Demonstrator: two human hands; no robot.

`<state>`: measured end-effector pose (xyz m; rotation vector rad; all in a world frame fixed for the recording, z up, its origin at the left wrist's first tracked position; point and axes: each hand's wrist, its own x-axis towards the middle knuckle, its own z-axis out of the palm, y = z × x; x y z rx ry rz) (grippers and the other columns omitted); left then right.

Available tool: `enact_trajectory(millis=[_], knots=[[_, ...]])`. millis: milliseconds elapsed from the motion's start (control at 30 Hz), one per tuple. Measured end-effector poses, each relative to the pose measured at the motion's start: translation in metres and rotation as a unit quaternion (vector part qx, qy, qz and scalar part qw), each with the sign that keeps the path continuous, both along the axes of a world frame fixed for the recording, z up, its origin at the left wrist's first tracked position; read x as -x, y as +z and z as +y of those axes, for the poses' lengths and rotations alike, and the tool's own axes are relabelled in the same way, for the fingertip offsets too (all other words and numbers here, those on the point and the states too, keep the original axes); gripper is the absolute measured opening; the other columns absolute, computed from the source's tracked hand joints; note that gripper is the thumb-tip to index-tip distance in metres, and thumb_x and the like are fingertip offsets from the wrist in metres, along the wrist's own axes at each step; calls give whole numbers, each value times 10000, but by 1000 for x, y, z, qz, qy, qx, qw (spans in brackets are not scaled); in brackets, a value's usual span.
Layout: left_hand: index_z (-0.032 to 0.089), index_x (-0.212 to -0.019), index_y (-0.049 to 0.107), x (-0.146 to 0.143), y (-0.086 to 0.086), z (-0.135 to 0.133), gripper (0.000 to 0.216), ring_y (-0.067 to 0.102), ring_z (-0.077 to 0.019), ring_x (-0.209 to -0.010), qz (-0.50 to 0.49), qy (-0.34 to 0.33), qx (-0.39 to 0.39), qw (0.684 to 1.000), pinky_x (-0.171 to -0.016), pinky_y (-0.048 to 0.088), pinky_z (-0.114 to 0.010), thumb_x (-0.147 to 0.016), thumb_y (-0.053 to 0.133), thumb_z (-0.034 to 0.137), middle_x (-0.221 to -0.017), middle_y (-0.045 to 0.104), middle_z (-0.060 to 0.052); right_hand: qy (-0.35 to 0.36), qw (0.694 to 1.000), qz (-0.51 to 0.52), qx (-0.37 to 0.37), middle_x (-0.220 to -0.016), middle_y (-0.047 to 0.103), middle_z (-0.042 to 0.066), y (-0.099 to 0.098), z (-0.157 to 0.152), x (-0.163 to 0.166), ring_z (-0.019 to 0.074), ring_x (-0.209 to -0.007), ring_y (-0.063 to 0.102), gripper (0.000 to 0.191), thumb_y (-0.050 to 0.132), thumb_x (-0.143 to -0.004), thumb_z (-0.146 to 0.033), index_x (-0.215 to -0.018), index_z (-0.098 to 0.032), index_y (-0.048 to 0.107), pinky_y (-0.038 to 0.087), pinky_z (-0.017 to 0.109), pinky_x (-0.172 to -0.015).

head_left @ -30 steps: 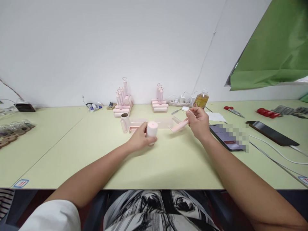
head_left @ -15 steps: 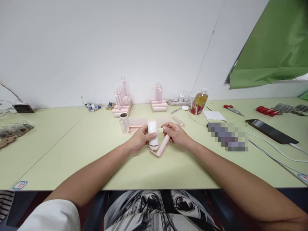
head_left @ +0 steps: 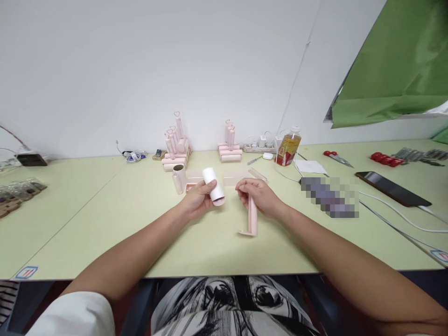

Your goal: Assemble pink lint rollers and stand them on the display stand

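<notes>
My left hand (head_left: pixel 200 198) is closed around a white lint roller refill (head_left: pixel 213 184), which tilts and shows a pink end piece at its lower end. Apart from it, my right hand (head_left: pixel 256 196) grips the upper part of a pink L-shaped lint roller handle (head_left: pixel 252 219), whose short arm points left at the bottom. Behind the left hand stand an open-topped tube (head_left: pixel 179 173) and a small pink cylinder (head_left: pixel 177 183) beside it. Flat pale pink covers (head_left: pixel 235 178) lie behind both hands.
Pink lint rollers are stacked in a left group (head_left: pixel 175 156) and a right group (head_left: pixel 231 151) by the wall. Rightward are a drink bottle (head_left: pixel 288 147), a power strip (head_left: pixel 257 149), a phone (head_left: pixel 392 188) with cables, and red-handled tools (head_left: pixel 338 157).
The handle has come away from the roll. My right hand has swung it upright, moving slightly right, while my left hand has tilted the roll and shifted left.
</notes>
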<state>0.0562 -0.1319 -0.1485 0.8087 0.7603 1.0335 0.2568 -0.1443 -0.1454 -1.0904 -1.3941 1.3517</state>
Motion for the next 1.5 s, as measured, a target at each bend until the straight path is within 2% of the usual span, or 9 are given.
enact_trajectory(millis=[67,133,267,367,467,600,867,1167,1500], knots=[[143,-932,559,0,1,1,290,602,-131,-690,-16,17,-6,1000,-630,555,-285,-760,759,265,-773,589,-7,13,998,-53,-25,-544,564,-29,3,-7,2,114,-422,463,86,581,-691,-232,-740,-187,634,372,244,-409],[137,-939,566,-2,2,0,268,613,-141,-699,-26,19,-14,999,-625,559,-290,-782,739,268,-783,602,-18,13,985,-113,-127,-656,638,1,7,-13,5,134,-525,551,117,613,-705,-209,-799,-183,678,439,265,-506],[138,-924,571,-6,4,-5,261,630,-160,-717,-50,13,-29,998,-634,563,-299,-791,733,293,-792,624,-34,21,904,-215,-368,-860,675,51,13,-23,9,172,-767,630,149,660,-805,-232,-937,-199,721,483,298,-703],[136,-901,569,-9,6,-11,249,617,-149,-677,-77,10,-37,996,-607,560,-291,-797,728,298,-752,604,-19,23,845,-281,-454,-850,636,51,11,-24,8,145,-693,600,132,626,-874,-239,-961,-202,717,464,273,-642],[138,-910,571,-10,9,-15,250,626,-153,-689,-82,-4,-45,996,-618,571,-299,-806,721,309,-768,614,-23,12,807,-315,-500,-865,627,60,8,-24,8,151,-718,604,133,583,-918,-264,-926,-192,694,463,271,-643],[138,-928,576,-10,10,-17,257,650,-166,-742,-72,-12,-55,996,-699,597,-352,-824,703,337,-826,653,-46,-16,784,-326,-528,-840,627,66,6,-23,11,175,-740,599,171,515,-957,-298,-903,-195,640,464,290,-645],[121,-915,578,-12,10,-19,294,672,-172,-740,-63,-18,-61,996,-707,614,-365,-834,689,380,-818,673,-60,-74,777,-314,-541,-847,656,69,0,-21,13,191,-743,607,149,538,-945,-350,-953,-204,567,457,304,-639],[124,-935,568,-12,5,-18,357,650,-125,-644,-44,-36,-49,997,-596,625,-281,-832,670,451,-762,648,-36,-68,768,-291,-566,-846,603,77,1,-23,16,187,-760,569,130,480,-964,-248,-872,-215,565,458,305,-644],[124,-937,550,-14,10,-21,307,652,-125,-640,-41,-30,-15,999,-577,625,-269,-872,631,413,-758,648,-45,-48,787,-266,-555,-795,573,54,-1,-18,13,182,-721,545,135,477,-966,-260,-846,-215,521,435,303,-621]])
